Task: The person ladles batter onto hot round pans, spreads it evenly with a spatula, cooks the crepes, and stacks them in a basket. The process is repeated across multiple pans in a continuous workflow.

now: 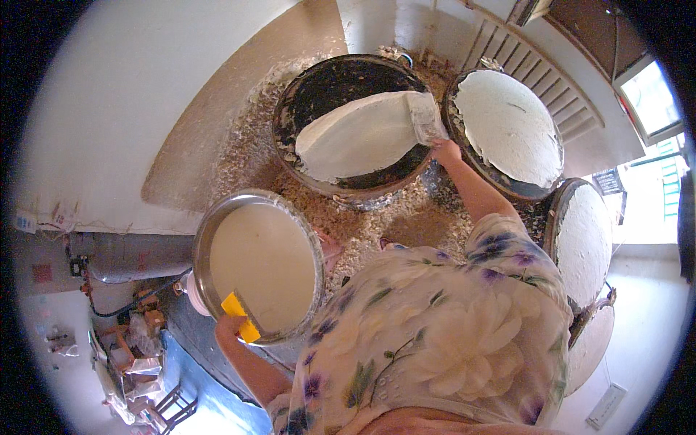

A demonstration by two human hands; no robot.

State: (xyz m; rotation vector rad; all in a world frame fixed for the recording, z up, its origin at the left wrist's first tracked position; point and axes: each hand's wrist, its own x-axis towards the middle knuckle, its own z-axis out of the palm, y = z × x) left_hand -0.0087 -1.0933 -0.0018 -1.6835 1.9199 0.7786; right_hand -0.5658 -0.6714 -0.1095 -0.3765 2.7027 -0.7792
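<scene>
My right hand (445,151) is closed round a wide pale scraper (426,116), whose blade lies against white batter (355,138) on a round black griddle (319,83). The batter covers a broad oval band, and dark bare metal shows behind it and along the front. At the lower left, my left hand (230,326) grips a yellow scraper (241,317) at the near rim of a large metal basin (201,264). Thin cream-coloured batter (264,261) fills much of that basin. Part of my left fingers is hidden behind the yellow scraper.
To the right stand more round griddles with white sheets (507,127), (586,239) on them, and another pale one (593,351) beyond. Dry flakes (246,138) litter the surface round the griddles. A grey cylinder (141,257), a hose and a stool (174,406) are at left.
</scene>
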